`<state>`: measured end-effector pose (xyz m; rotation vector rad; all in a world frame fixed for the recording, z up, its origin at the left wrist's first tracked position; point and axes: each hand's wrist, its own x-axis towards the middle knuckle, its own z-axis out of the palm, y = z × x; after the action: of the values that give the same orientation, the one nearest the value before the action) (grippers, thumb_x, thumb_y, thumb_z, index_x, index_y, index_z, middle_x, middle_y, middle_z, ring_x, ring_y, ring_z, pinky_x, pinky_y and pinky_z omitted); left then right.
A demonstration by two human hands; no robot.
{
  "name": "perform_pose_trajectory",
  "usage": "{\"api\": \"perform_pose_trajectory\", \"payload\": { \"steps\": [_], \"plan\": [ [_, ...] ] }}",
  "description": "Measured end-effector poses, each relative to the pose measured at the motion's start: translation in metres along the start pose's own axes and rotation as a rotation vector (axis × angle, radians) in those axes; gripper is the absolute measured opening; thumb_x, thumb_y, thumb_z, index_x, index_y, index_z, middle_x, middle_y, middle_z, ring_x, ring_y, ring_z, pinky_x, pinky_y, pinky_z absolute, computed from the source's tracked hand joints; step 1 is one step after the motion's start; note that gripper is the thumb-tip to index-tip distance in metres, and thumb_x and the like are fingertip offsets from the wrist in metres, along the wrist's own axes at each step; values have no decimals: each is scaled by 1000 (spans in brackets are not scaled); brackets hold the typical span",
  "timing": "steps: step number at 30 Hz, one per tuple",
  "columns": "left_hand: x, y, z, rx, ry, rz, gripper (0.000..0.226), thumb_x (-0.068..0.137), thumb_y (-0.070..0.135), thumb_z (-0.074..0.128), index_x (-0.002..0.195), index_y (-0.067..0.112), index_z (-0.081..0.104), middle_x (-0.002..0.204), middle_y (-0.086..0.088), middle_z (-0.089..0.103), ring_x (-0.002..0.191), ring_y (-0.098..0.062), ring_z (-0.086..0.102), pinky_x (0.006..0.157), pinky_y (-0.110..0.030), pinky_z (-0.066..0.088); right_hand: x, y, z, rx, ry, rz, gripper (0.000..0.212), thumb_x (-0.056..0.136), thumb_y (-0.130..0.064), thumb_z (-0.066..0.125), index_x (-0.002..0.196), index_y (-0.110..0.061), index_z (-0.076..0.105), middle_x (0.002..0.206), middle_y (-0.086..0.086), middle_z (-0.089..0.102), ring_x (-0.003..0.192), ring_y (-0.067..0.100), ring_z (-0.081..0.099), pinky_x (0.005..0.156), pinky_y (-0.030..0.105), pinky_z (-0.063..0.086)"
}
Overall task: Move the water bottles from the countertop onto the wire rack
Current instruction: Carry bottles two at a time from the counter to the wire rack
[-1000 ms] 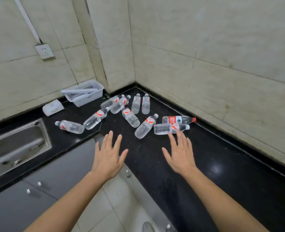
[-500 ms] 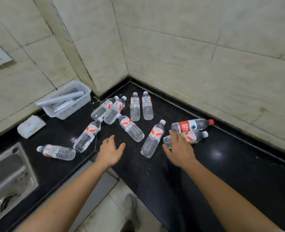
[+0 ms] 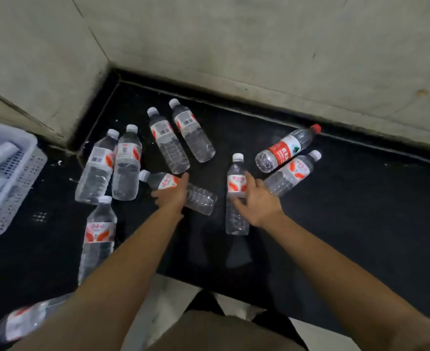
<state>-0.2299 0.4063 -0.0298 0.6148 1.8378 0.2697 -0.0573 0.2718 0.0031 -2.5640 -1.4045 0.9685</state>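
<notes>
Several clear water bottles lie scattered on the black countertop (image 3: 360, 211) in the corner. My left hand (image 3: 171, 197) lies across the middle of one lying bottle (image 3: 200, 198), fingers over its far side and thumb on the near side. My right hand (image 3: 257, 202) is wrapped around another white-capped bottle (image 3: 236, 221), thumb over its orange label. Just beyond it lie a red-labelled, red-capped bottle (image 3: 286, 149) and a clear one (image 3: 291, 172). No wire rack is in view.
A white perforated basket (image 3: 14, 188) stands at the left edge. More bottles lie at the back (image 3: 193, 133), at the left (image 3: 126, 164), near the front edge (image 3: 99, 231) and, blurred, at lower left (image 3: 19, 323). Tiled walls close the corner.
My view has tilted down and moved closer. Both hands reached forward from open over the counter: the left landed on a lying bottle, the right closed around another one.
</notes>
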Motion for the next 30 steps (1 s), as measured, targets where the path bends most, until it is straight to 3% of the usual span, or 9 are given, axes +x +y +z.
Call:
{"api": "perform_pose_trajectory", "payload": {
  "steps": [4,6,10,16,20,24,27,30],
  "plan": [
    [7,-2,-3,88,-23,27,121,67,47,81,154,21,1,147,-12,38,120,-35,55,79,-48,57,7,-17,11,-3,2,152,97,95,-60,56,162,-12,4,145,17,41,127,37,52,97,47,48],
    [11,-5,-11,208,-63,79,118,61,47,81,151,22,9,143,-13,42,116,-35,57,86,-47,57,9,-23,16,27,-11,212,107,90,-61,63,162,-13,-1,148,17,37,130,37,51,99,48,48],
    [16,-14,-25,486,-127,232,99,72,40,81,144,19,17,143,-15,38,121,-36,52,93,-43,50,11,-31,25,69,-1,275,117,86,-53,73,162,-16,-8,149,18,33,128,40,52,103,49,47],
    [12,-35,-35,584,-125,319,110,67,44,80,150,23,11,141,-15,37,120,-38,52,100,-50,48,4,-32,30,162,-16,292,113,82,-32,80,161,-24,0,148,16,33,128,39,50,103,48,46],
    [2,-51,-35,658,-73,375,114,66,48,80,151,23,9,141,-15,38,124,-39,48,101,-52,46,-14,-38,49,20,-132,258,114,81,-24,74,160,-27,-9,151,15,26,136,37,40,111,52,38],
    [-8,-60,-30,708,-22,436,107,72,45,79,151,20,12,140,-19,40,125,-41,47,99,-52,46,-35,-40,75,-188,-66,280,118,82,-29,69,158,-28,-21,147,13,28,133,33,36,111,53,35],
    [-15,-63,-29,645,-33,433,100,74,41,79,150,21,16,137,-19,43,118,-40,52,97,-49,48,-40,-22,70,-7,-50,301,115,79,-32,73,159,-30,-9,142,14,32,131,35,38,107,51,41],
    [-28,-77,-31,598,-60,467,96,73,34,81,147,20,21,133,-18,45,112,-38,55,92,-45,49,-59,11,63,491,-84,474,92,67,-27,76,148,-25,32,131,11,50,124,33,53,97,40,50]
  ]
}}
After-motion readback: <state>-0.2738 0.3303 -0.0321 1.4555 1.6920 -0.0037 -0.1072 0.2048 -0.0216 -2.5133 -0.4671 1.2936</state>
